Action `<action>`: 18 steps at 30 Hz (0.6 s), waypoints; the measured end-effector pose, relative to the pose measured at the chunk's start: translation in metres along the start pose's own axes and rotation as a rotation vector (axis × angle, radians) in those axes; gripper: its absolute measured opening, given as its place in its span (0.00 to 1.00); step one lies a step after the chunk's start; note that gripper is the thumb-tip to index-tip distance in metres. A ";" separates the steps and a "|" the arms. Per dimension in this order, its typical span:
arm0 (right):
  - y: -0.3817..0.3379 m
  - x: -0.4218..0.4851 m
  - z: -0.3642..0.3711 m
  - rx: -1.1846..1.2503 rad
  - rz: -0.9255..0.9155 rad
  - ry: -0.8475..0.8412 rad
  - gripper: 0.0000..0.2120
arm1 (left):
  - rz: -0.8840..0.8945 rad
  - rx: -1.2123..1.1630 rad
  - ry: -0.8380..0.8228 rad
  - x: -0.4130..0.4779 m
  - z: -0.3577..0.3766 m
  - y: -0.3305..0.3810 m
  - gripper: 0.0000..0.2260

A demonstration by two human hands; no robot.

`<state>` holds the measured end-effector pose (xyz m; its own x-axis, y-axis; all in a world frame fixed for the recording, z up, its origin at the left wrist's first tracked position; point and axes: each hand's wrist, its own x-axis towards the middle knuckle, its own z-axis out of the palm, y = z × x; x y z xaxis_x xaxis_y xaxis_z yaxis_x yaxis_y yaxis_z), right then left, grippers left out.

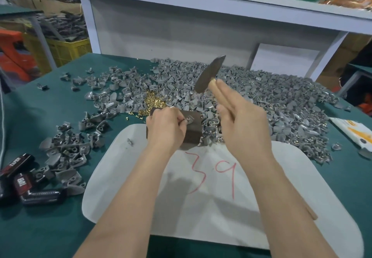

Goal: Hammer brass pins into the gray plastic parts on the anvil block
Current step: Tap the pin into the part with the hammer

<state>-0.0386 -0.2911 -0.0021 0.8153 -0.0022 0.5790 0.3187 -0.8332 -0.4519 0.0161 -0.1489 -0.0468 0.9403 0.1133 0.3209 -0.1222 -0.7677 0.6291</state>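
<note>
A green-covered worktop point(40, 207) fills most of the view, with a white shelf unit point(181, 26) standing along its far edge. A white mat point(302, 197) with "39" written on it in red lies near the front of the worktop, under both forearms. Behind and to the right of the mat spreads a big heap of gray plastic parts point(271, 100). A smaller, looser pile of gray parts point(66, 153) lies to the left of the mat.

The right hand point(245, 125) holds a hammer point(210, 74) by its wooden handle. Two fingers point(223, 90) lie straight along the handle toward the head, and the butt end sticks out beyond the forearm. The dark metal head is raised and tilted above the heap, up and to the right of the block, well clear of it.

The left hand point(165, 129) rests on the dark anvil block point(194, 131), which sits on the far edge of the mat, just beside the heap. Its curled fingers pinch a single gray part point(190, 119) on top of the block. Whether a pin stands in that part is too small to tell.

A few black plastic-wrapped items point(26, 181) lie at the left edge of the worktop. A small heap of brass pins point(154, 104) lies just behind the left hand, at the edge of the gray heap, with a few strays scattered to its left.
</note>
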 end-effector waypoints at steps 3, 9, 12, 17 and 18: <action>0.003 -0.002 0.006 -0.148 0.056 -0.286 0.23 | 0.015 0.040 -0.023 0.000 -0.001 -0.001 0.06; 0.022 0.015 0.008 -0.056 0.169 -0.190 0.20 | -0.021 0.031 -0.037 0.002 -0.001 -0.001 0.05; 0.038 0.020 0.023 0.007 0.350 -0.201 0.14 | -0.042 0.018 -0.045 0.001 0.000 0.000 0.05; 0.058 0.021 0.035 -0.099 0.505 -0.272 0.12 | -0.044 0.000 -0.041 0.002 -0.001 0.000 0.05; 0.059 0.020 0.036 -0.181 0.492 -0.268 0.13 | -0.041 -0.007 -0.041 0.002 -0.002 0.000 0.05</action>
<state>0.0141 -0.3200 -0.0411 0.9477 -0.2921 0.1284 -0.1962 -0.8508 -0.4875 0.0172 -0.1479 -0.0449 0.9568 0.1188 0.2654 -0.0851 -0.7584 0.6463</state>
